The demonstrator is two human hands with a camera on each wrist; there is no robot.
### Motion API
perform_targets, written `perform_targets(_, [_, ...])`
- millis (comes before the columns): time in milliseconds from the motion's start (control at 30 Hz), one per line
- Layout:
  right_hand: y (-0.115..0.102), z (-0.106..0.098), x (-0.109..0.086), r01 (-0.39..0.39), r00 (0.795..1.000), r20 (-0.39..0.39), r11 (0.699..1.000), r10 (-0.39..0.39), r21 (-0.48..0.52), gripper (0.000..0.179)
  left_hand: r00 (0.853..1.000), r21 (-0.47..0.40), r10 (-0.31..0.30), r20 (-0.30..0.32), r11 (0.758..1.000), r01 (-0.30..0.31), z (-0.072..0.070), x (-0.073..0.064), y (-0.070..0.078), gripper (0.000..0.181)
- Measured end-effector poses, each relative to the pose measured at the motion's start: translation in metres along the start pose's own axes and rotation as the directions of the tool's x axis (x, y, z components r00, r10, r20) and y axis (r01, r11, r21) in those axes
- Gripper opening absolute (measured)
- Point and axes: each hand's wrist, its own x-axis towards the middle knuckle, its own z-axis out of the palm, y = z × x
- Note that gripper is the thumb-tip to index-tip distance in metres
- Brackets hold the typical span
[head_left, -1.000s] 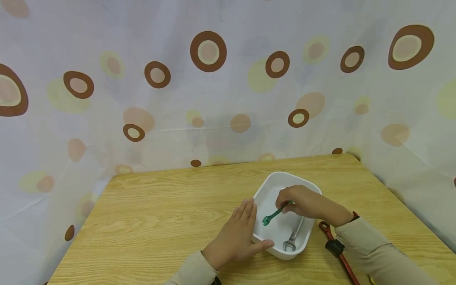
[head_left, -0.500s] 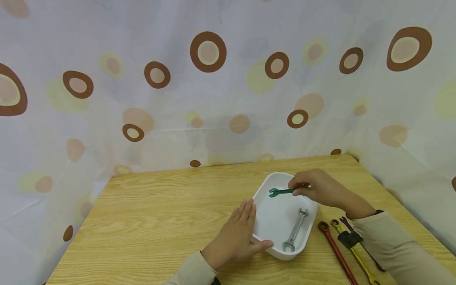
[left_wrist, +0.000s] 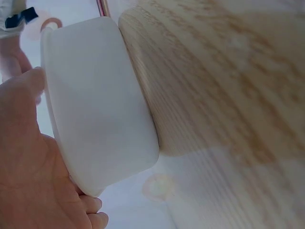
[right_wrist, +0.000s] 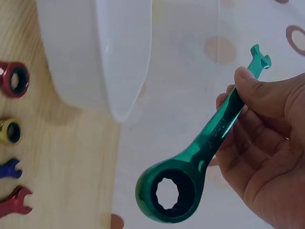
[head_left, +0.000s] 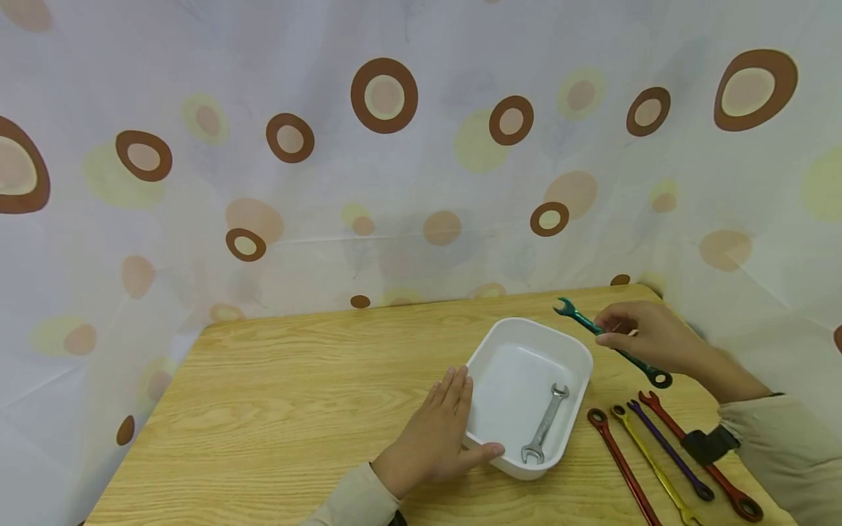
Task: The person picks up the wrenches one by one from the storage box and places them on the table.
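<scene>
A green combination wrench (head_left: pixel 634 360) is pinched between the thumb and fingers of my right hand (head_left: pixel 647 336), above the table right of the tray. Its ring end points toward the lower right in the head view and looms large in the right wrist view, with the open end (right_wrist: pixel 260 58) past the thumb. My left hand (head_left: pixel 434 431) lies with straight fingers along the near-left rim of the white tray (head_left: pixel 509 326), thumb over the front corner. Inside the tray rests a silver open-end wrench (head_left: pixel 546 425). The left wrist view shows the tray's outer wall (left_wrist: pixel 97 100) against the left hand.
Right of the tray, a red wrench (head_left: pixel 621 460), a yellow wrench (head_left: pixel 651 456), a purple wrench (head_left: pixel 671 449) and another red wrench (head_left: pixel 723 486) lie side by side on the wooden table (head_left: pixel 296 402). A patterned curtain (head_left: pixel 408 183) stands behind the table.
My right hand has carried the green wrench up out of the tray and rightward past its rim. The wrenches at the right have come into fuller view. The left hand stays at the tray.
</scene>
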Motion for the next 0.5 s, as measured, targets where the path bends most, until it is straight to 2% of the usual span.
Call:
perform_targets(67, [0.007,-0.004,-0.008,-0.081,0.997,0.02,0.997,0.081,0.012,0.009,1.0,0.001,0.0,-0.001,1.0,0.0,0.0,0.0,0.0,0.103])
perform_targets(167, [0.018,-0.007,-0.019,-0.205,0.976,0.076,0.978,0.202,0.033,0.016,1.0,-0.001,0.006,-0.01,1.0,-0.006,-0.001,0.0,0.0,0.102])
perform_targets(300, [0.035,-0.005,-0.036,-0.277,0.956,0.109,0.96,0.271,0.043,0.02,1.0,0.007,0.009,-0.014,1.0,-0.009,-0.001,0.0,-0.001,0.102])
perform_targets(500, [0.063,0.002,-0.064,-0.349,0.925,0.175,0.937,0.338,0.033,0.018,1.0,0.004,0.016,-0.023,1.0,-0.016,-0.001,-0.001,-0.001,0.102])
